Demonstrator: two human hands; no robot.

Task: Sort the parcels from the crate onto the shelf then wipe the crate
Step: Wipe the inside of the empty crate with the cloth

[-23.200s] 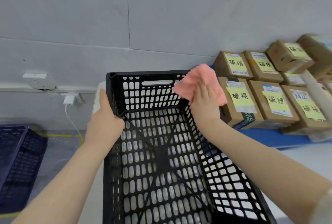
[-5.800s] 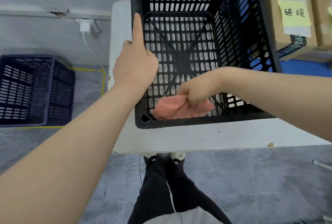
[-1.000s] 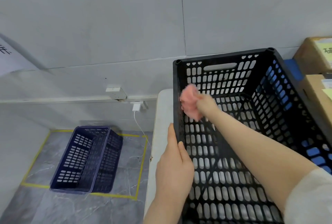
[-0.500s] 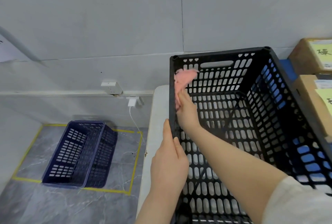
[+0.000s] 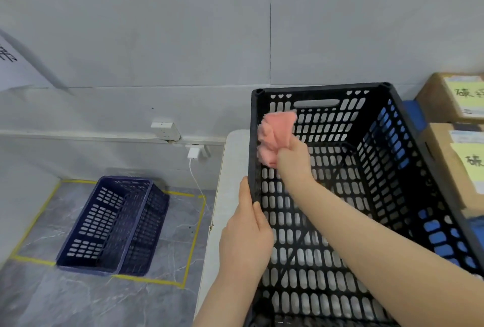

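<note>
Right hand (image 5: 293,159) lowered, white table (image 5: 222,182), grey wall (image 5: 157,38)

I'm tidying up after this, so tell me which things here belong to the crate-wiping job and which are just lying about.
In use: black crate; pink cloth, gripped by right hand; left hand holding the crate's wall.

Lying about: blue crate on floor; white charger; labelled cardboard boxes.

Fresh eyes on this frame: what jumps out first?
The pink cloth, bunched in the right hand against the inner left wall of the black crate, near its far corner. The left hand grips that wall's rim nearer the camera. On the floor to the left, a dark blue crate sits inside a yellow taped square.
</note>
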